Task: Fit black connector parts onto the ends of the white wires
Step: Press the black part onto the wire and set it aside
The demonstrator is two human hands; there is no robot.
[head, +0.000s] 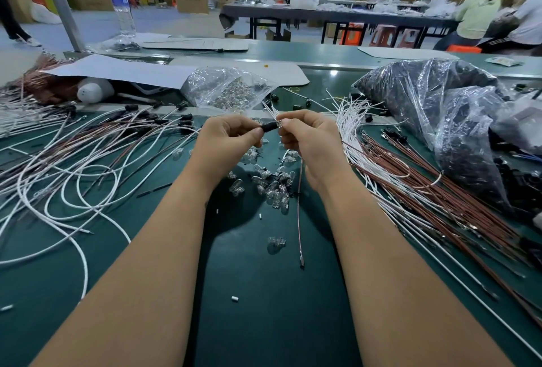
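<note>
I am seeing the black connector (pixel 269 126) being held up over the green table (pixel 264 293), between both hands. The left hand (pixel 227 138) is pinching its near end, and the right hand (pixel 308 138) is pinching white wires (pixel 270 110) at its far end. Clear bulbs (pixel 272 188) are lying beneath, with loose wire bundles (pixel 434 199) sitting right of the hands.
</note>
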